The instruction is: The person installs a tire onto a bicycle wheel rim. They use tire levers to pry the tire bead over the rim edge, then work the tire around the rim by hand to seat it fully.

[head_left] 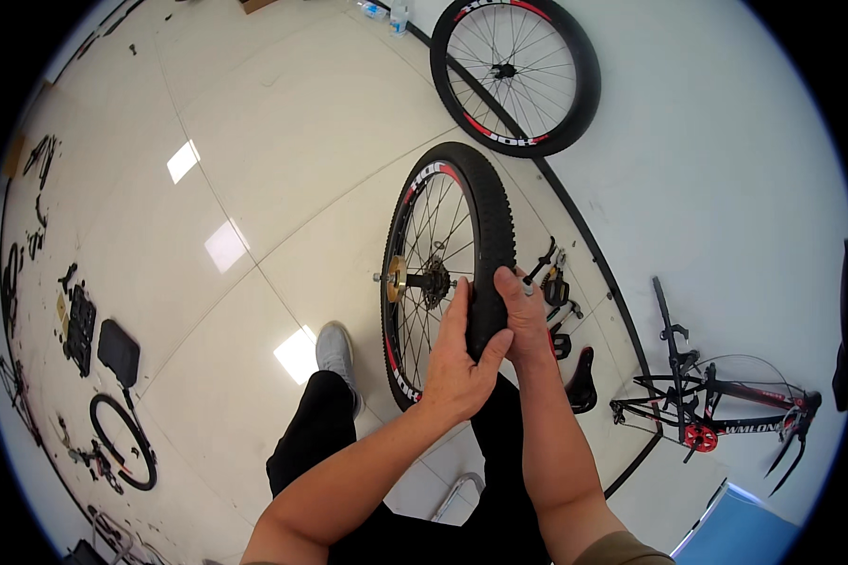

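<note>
A bicycle wheel [443,226] with a knobby black tyre, red-and-white rim and a gold disc at the hub stands upright on the floor in front of me. My left hand [457,363] presses flat against the near side of the tyre, thumb hooked round it. My right hand [523,315] grips the tyre's tread from the right, fingers curled over the top. Both hands hold the same lower stretch of tyre. My legs in black trousers and a grey shoe [336,350] are beneath.
A second wheel [515,73] leans on the white wall. A black-and-red bike frame [716,414] rests against the wall at right, with a saddle [582,381] and pedals on the floor. Loose parts, a tyre [122,441] and a black pad lie at left.
</note>
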Motion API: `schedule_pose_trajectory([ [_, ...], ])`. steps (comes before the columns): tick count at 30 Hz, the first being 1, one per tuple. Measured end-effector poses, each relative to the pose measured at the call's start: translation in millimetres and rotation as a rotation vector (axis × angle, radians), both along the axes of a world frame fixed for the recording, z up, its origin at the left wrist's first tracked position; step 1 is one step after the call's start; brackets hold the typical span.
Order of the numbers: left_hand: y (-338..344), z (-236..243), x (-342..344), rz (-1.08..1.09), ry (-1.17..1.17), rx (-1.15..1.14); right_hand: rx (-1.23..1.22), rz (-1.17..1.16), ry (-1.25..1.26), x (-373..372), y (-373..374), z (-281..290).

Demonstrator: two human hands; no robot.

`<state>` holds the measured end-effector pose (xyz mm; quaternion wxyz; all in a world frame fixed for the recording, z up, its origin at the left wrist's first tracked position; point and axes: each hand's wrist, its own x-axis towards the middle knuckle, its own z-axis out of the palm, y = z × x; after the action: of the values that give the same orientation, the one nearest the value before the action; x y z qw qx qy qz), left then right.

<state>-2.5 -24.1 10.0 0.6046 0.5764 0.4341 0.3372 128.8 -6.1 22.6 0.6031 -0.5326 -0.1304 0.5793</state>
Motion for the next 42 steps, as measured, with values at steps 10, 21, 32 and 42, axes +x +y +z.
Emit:
schedule_pose_trajectory([
  [10,3.1,12.3,-1.4,0.039,0.029,0.007,-0.031,-0.003,-0.09,2.1,-3.0,-6.0],
  [21,65.7,-6.0,-17.7,0.272,-0.055,-0.171,-0.001,0.396,0.087,9.1,-27.8,-7.7],
  [32,75.8,25.1,-20.3,0.217,-0.18,-0.577,-0.098,1.091,0.017,16.0,-27.0,6.3],
  [42,66.1,22.5,-20.8,0.157,-0.218,-0.503,-0.186,0.945,-0.13,66.4,-42.0,0.5],
])
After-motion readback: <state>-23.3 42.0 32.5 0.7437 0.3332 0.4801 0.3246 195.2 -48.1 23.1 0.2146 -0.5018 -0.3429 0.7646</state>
